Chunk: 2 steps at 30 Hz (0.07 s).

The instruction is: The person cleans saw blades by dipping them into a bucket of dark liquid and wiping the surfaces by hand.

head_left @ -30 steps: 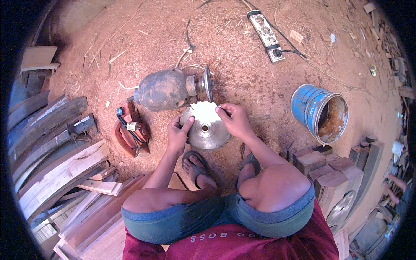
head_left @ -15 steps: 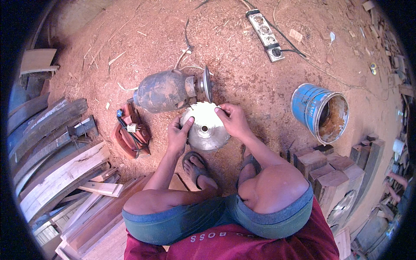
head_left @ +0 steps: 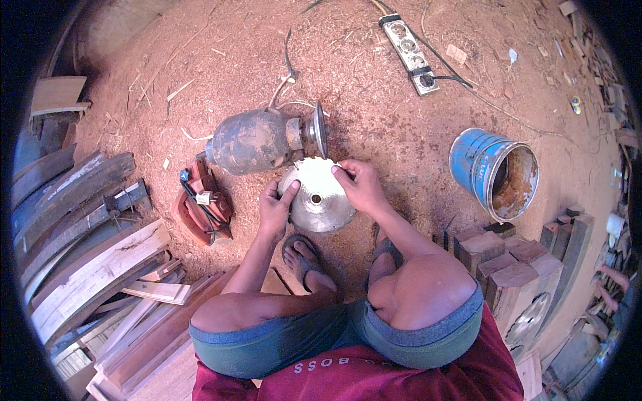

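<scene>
Between my two hands is a round, shiny circular saw blade [head_left: 319, 212] with a hole at its centre. Its far, toothed edge is close to the grinding wheel [head_left: 320, 129] of a dusty grey motor [head_left: 251, 139] lying on the ground; I cannot tell whether they touch. My left hand [head_left: 275, 208] grips the blade's left edge, thumb on top. My right hand [head_left: 361, 187] pinches its upper right edge between thumb and fingers. Fingers under the blade are hidden, and glare whitens its far half.
A red power tool [head_left: 200, 207] with a cord lies left of the motor. A blue rusty bucket [head_left: 478, 164] rests on its side at right. Beyond is a power strip [head_left: 409, 53] with cables. Wood blocks [head_left: 518, 264] and curved planks [head_left: 100, 281] flank me.
</scene>
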Available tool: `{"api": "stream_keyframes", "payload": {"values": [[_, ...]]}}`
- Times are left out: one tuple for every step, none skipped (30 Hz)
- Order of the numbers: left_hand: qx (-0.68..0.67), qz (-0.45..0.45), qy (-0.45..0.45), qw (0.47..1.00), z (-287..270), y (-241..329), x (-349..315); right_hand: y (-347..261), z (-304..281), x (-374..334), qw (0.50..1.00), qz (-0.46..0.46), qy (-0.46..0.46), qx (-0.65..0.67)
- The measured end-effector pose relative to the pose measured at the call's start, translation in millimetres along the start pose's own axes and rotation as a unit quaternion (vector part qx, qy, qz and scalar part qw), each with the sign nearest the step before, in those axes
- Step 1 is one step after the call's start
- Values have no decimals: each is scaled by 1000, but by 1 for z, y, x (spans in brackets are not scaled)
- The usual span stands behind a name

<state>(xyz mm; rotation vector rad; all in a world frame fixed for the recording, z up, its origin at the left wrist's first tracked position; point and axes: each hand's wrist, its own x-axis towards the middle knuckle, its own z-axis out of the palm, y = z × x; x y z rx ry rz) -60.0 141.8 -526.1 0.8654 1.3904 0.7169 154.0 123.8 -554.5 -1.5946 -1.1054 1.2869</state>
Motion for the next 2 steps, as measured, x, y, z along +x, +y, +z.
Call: {"api": "stream_keyframes", "payload": {"values": [[0, 1, 2, 1000, 0, 0, 0, 0, 0, 0, 1000, 2, 0, 0], [0, 2, 3, 1000, 0, 0, 0, 0, 0, 0, 1000, 4, 0, 0]]}}
